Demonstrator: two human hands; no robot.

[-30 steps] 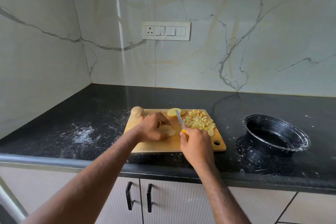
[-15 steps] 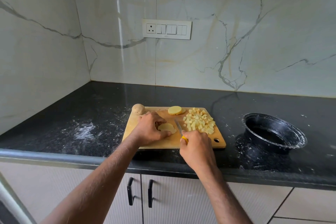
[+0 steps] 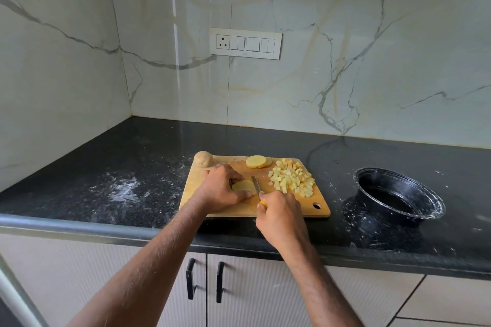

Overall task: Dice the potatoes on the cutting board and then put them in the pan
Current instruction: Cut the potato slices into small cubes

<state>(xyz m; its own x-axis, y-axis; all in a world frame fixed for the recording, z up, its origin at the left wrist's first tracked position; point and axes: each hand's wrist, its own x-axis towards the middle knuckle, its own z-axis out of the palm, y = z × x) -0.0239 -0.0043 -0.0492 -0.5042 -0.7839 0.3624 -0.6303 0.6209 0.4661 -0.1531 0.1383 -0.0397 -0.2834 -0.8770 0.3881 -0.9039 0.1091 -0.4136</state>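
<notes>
Marble-patterned wall panels [image 3: 318,61] with grey veins meet in a corner behind a black speckled tabletop [image 3: 132,156], and a white switch plate [image 3: 245,43] with one socket and three rocker switches sits on the back wall; no writing or brand can be read on it or anywhere else in the head view. White powdery smears [image 3: 125,188] mark the tabletop left of a wooden cutting board [image 3: 292,208], which lies near the front edge and has a hanging hole at its near right corner. At the board's far left corner rests a whole unpeeled potato [image 3: 203,159]. Along the far edge lies a thick round potato slice [image 3: 256,161], and to its right a heap of diced potato [image 3: 292,177] covers the right part of the board. The left hand [image 3: 221,188] presses down on a flat peeled potato slice [image 3: 242,185] in the middle of the board, fingers curled over it and the thumb against its near side. The right hand [image 3: 281,216] grips a yellow-handled knife [image 3: 257,186], whose blade lies at the right edge of that slice. A black round pan [image 3: 398,196], its rim flecked with white, stands on the tabletop well apart to the right of the board, with no potato in it. Below the tabletop are pale cabinet doors with two black handles [image 3: 204,281].
</notes>
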